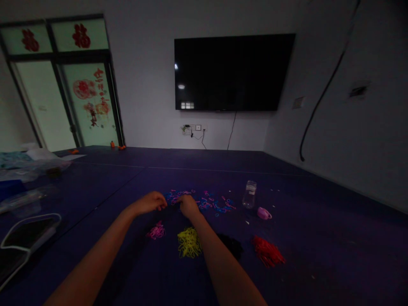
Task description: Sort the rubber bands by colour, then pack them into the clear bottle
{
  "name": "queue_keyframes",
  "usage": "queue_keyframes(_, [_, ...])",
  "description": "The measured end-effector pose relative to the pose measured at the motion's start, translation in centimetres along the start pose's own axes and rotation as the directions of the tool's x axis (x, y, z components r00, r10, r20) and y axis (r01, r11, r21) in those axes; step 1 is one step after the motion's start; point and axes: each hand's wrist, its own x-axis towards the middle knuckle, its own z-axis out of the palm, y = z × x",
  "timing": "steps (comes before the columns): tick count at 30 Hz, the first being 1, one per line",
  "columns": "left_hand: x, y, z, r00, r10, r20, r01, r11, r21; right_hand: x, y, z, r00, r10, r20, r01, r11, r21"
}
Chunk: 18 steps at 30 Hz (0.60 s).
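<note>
Small pink and blue rubber bands [206, 204] lie scattered across the purple surface ahead of me. My right hand [188, 205] reaches down at their left part, its fingers closed at the bands; whatever they pinch is hidden. Just left of the same bands is my left hand [152, 201], fingers curled in and thumb near them; I cannot make out anything in it. Nearer to me sit sorted heaps: pink rubber bands [156, 230], yellow rubber bands [189, 243], black rubber bands [232, 245] partly behind my right forearm, and red rubber bands [268, 251].
A clear bottle [249, 196] without a lid stands right of the scattered bands, with a pink cap [264, 213] beside it. Plastic bags [32, 170] and a dark, white-edged object [28, 238] lie at left. A television [234, 72] hangs on the wall.
</note>
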Motion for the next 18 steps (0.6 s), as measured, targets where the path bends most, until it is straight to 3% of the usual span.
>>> queue_keyframes(2, [0.7, -0.5, 0.7, 0.997, 0.030, -0.075, -0.031, 0.999, -0.014, -0.1, -0.2, -0.2, 1.000, -0.013, 0.020, 0.014, 1.000, -0.028])
queue_keyframes(7, [1.2, -1.8, 1.3, 0.995, 0.027, -0.096, -0.030, 0.999, -0.027, -0.3, -0.3, -0.5, 0.999, -0.031, 0.031, 0.033, 0.997, -0.071])
queue_keyframes(9, [1.3, -2.2, 1.3, 0.986, 0.057, -0.154, -0.056, 0.998, 0.016, -0.3, -0.3, -0.5, 0.999, -0.033, 0.031, 0.035, 0.996, -0.079])
queue_keyframes(12, [1.5, -2.7, 1.9, 0.951, 0.181, -0.252, -0.150, 0.979, 0.139, -0.3, -0.3, -0.6, 0.997, -0.069, 0.041, 0.072, 0.995, -0.072])
queue_keyframes(16, [1.7, -3.8, 3.4, 0.909, 0.351, -0.226, -0.283, 0.916, 0.283, -0.4, -0.4, -0.8, 0.985, -0.163, 0.052, 0.166, 0.984, -0.066])
queue_keyframes(18, [1.6, -4.5, 3.8, 0.896, 0.389, -0.214, -0.312, 0.895, 0.319, -0.4, -0.4, -0.7, 0.987, -0.153, 0.054, 0.157, 0.984, -0.084])
